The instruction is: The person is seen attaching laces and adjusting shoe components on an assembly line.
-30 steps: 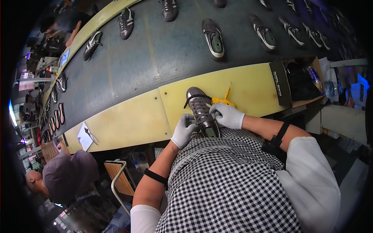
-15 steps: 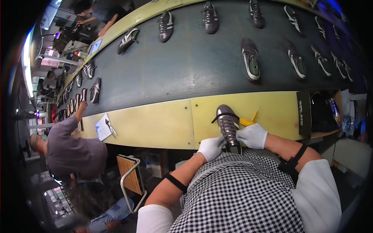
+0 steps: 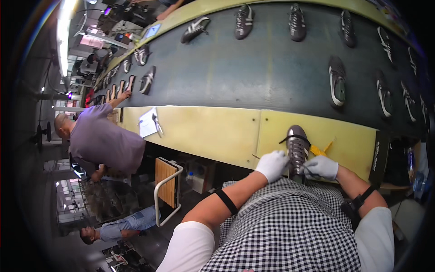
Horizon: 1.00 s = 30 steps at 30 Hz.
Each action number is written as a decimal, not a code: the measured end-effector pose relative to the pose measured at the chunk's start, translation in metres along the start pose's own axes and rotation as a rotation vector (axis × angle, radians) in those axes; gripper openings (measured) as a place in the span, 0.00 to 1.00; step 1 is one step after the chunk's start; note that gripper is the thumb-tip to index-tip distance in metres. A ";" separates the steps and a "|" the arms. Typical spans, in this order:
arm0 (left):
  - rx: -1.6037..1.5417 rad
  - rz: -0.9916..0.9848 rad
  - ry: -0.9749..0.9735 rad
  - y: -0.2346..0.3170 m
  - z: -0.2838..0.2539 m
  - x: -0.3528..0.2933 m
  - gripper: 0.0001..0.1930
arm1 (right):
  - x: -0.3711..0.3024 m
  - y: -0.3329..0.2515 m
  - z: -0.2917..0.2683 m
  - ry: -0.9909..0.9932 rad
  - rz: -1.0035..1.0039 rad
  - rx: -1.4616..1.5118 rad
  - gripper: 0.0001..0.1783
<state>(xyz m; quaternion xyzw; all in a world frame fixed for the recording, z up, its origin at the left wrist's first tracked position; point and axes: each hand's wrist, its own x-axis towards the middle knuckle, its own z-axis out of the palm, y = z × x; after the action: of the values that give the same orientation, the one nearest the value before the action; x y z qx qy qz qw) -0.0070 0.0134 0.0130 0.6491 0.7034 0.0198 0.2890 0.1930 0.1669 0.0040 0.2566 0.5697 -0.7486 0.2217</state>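
Observation:
A dark brown shoe [image 3: 297, 146] with black laces stands on the yellow ledge [image 3: 208, 133] right in front of me. Both my hands wear white gloves. My left hand [image 3: 272, 165] grips the shoe's near left side. My right hand [image 3: 321, 167] is closed on its near right side, pinching what looks like a lace. A yellow tool [image 3: 321, 149] lies on the ledge just right of the shoe, partly behind my right hand.
Beyond the ledge a dark conveyor belt [image 3: 253, 77] carries several shoes. At left a person in a purple shirt [image 3: 102, 140] reaches to the belt. A clipboard with paper [image 3: 148, 122] lies on the ledge. A wooden chair [image 3: 167, 188] stands below. A black box [image 3: 398, 158] sits at right.
The view has swung left, so the shoe and my hands now sit further right in frame. My hands have stayed on the shoe. The person in purple has come into view.

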 end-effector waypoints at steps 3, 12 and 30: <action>-0.140 -0.065 0.332 -0.005 0.016 0.013 0.07 | 0.006 0.013 0.022 0.108 -0.065 0.467 0.15; -0.608 -0.267 0.214 0.019 0.002 0.017 0.12 | 0.037 0.025 0.040 0.674 -0.576 -0.333 0.12; -0.199 -0.059 -0.474 0.007 -0.017 0.041 0.15 | 0.014 0.006 0.025 0.545 -0.722 -0.679 0.07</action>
<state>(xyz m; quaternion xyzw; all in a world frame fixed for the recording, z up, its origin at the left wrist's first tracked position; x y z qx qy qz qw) -0.0081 0.0588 0.0143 0.5831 0.6292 -0.0725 0.5087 0.1824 0.1401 -0.0042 0.1438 0.8668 -0.4585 -0.1336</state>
